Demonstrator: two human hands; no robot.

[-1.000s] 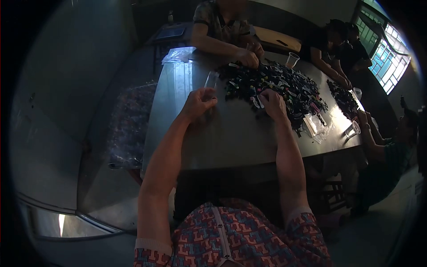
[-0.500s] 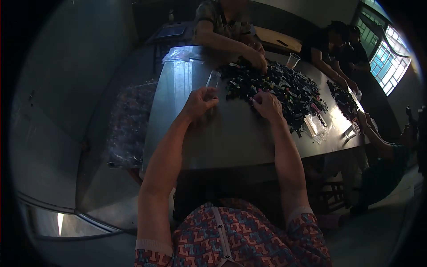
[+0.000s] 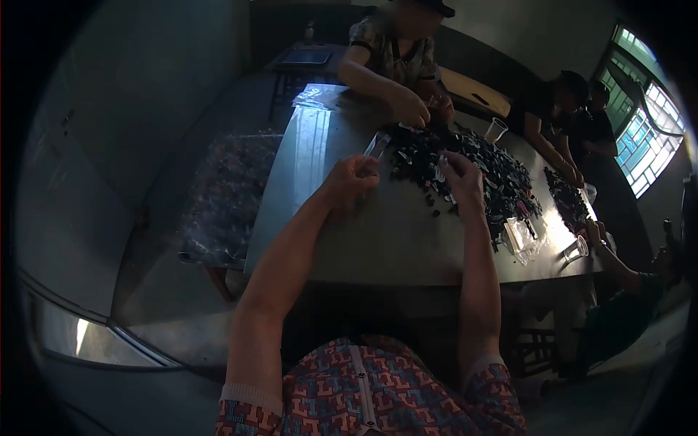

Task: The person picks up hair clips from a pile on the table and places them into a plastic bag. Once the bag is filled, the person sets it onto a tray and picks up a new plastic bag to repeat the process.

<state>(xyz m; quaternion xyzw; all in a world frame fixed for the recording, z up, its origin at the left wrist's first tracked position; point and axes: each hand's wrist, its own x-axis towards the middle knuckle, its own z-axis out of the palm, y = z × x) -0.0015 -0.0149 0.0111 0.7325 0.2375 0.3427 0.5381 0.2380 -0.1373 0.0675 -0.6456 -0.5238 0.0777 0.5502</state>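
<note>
Beside the left edge of a heap of small dark and coloured pieces (image 3: pixel 502 163) is my left hand (image 3: pixel 352 180), its fingers curled in. Just beyond its fingertips a clear plastic container (image 3: pixel 376 145) catches the light; it looks like a cup or a bag. My right hand (image 3: pixel 465 182) hovers at the heap's near edge with thumb and fingers pinched together. A small pale bit (image 3: pixel 440 166) shows at those fingertips, too small to name. Several loose dark pieces (image 3: pixel 434 203) lie on the metal tabletop (image 3: pixel 363 247) between my hands.
Across the table a person (image 3: pixel 396 80) has both hands at the heap. More people (image 3: pixel 552 116) sit at the right by a smaller pile (image 3: pixel 566 196). Clear bags (image 3: pixel 520 240) and a plastic cup (image 3: pixel 574 251) lie at the right; another cup (image 3: pixel 496 129) stands behind. Flat plastic bags (image 3: pixel 316 96) lie far left.
The view has shifted, so the table sits further right and lower. My right hand has drawn back slightly from the heap, with a pale bit at its fingertips. The left hand stays curled.
</note>
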